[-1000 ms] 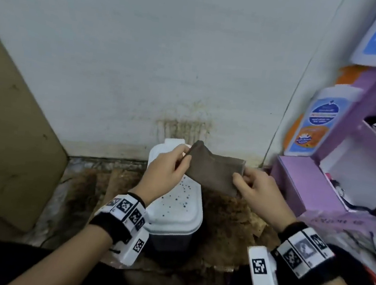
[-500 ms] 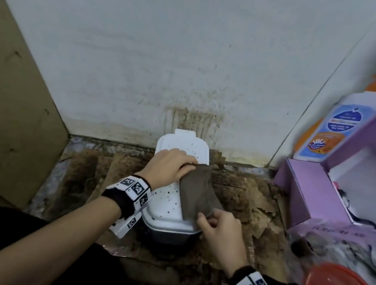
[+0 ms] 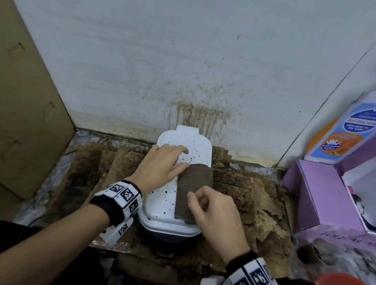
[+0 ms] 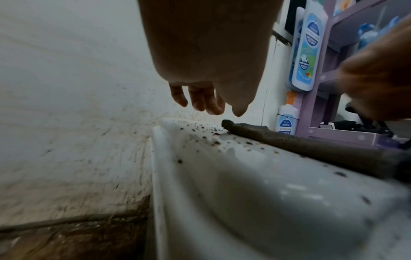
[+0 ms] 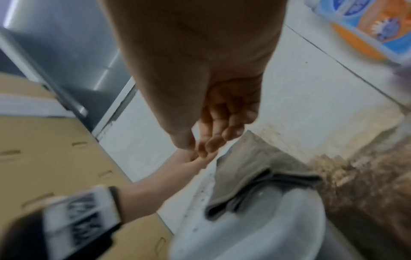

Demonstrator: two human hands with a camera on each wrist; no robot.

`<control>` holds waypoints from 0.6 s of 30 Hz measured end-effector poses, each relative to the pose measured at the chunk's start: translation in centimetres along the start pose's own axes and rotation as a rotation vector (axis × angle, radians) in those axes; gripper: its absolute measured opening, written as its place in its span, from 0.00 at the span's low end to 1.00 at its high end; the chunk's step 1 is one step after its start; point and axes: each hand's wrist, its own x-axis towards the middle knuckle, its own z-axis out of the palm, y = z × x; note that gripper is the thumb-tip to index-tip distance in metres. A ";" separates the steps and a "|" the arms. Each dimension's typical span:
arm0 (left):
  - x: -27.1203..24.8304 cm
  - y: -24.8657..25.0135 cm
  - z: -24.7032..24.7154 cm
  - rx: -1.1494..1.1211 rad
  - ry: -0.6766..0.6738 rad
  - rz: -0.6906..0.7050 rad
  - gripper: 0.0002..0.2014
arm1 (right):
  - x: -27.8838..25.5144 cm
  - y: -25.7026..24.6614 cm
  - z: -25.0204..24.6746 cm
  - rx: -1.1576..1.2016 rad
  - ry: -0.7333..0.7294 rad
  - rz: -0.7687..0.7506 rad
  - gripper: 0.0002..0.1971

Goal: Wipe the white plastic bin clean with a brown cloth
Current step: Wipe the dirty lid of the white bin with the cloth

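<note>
The white plastic bin (image 3: 183,145) stands against the stained wall, its lid dotted with brown specks. A folded brown cloth (image 3: 194,185) lies flat on the right half of the lid. My left hand (image 3: 180,159) hovers over the far part of the lid with fingers stretched out, the fingertips beside the cloth's far left corner. In the left wrist view the left hand (image 4: 206,103) hangs above the speckled bin (image 4: 244,176) and holds nothing. My right hand (image 3: 195,196) is over the cloth's near part, loosely curled. The right wrist view shows the right hand (image 5: 209,140) just above the cloth (image 5: 251,168), not gripping it.
A cardboard sheet (image 3: 10,97) leans at the left. A purple box (image 3: 317,198) and purple shelving with soap bottles (image 3: 344,130) stand at the right, and an orange bowl (image 3: 349,284) sits near right. Brown stained cardboard scraps (image 3: 258,198) cover the floor around the bin.
The cloth, held up between both hands a second ago, came down onto the bin lid. Both hands have let go of it and now hover above it.
</note>
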 end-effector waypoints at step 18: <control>-10.8 -1.5 2.3 -0.526 -0.155 -0.407 0.62 | 4.1 3.5 6.4 -0.257 -0.100 -0.108 0.32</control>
